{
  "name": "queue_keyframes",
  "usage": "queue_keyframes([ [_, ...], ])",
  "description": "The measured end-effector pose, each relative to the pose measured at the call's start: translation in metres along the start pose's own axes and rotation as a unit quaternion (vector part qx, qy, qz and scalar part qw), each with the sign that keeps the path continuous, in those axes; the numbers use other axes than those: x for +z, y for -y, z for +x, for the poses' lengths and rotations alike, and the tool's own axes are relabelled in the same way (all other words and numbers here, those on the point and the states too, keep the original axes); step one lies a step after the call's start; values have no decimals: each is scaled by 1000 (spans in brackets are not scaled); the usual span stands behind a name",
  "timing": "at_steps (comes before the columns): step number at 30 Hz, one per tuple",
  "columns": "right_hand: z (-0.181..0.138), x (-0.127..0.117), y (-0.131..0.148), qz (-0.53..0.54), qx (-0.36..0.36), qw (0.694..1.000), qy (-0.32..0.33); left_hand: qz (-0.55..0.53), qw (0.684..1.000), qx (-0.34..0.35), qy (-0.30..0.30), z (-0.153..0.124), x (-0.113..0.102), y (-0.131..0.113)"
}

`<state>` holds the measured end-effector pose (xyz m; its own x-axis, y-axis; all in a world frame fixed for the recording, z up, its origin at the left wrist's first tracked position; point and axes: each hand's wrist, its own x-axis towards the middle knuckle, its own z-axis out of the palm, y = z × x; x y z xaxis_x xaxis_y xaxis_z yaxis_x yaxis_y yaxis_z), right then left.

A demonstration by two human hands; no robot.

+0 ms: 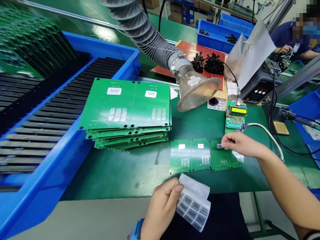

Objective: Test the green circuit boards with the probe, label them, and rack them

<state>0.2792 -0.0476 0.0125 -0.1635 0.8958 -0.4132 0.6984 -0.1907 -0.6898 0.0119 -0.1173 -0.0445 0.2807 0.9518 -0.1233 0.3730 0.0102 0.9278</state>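
My left hand (162, 206) is closed on a sheet of small labels (193, 205) near the table's front edge. My right hand (237, 144) pinches a small label (219, 146) down onto a green circuit board (226, 159). Beside it on the left lies a second green board (190, 155) with two white labels on it. A stack of larger green boards (127, 113) sits further left on the green mat.
A blue bin (37, 180) with black slotted racks fills the left. A grey fume hose with clear funnel (196, 90) hangs over the table. A small tester with lit display (237, 115), a soldering station (260, 88), and another person at the far right are also present.
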Motion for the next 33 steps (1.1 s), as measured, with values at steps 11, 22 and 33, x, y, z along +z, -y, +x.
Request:
queue_keyframes([
  [11, 14, 6, -8, -179, 23, 983, 14, 33, 999, -10, -6, 1, -1, -1],
  [22, -10, -32, -25, -135, -63, 987, -56, 45, 999, -15, 17, 3, -6, 6],
  [33, -10, -24, -55, -123, -97, 988, 1, 32, 998, -52, 6, 6, -8, 9],
])
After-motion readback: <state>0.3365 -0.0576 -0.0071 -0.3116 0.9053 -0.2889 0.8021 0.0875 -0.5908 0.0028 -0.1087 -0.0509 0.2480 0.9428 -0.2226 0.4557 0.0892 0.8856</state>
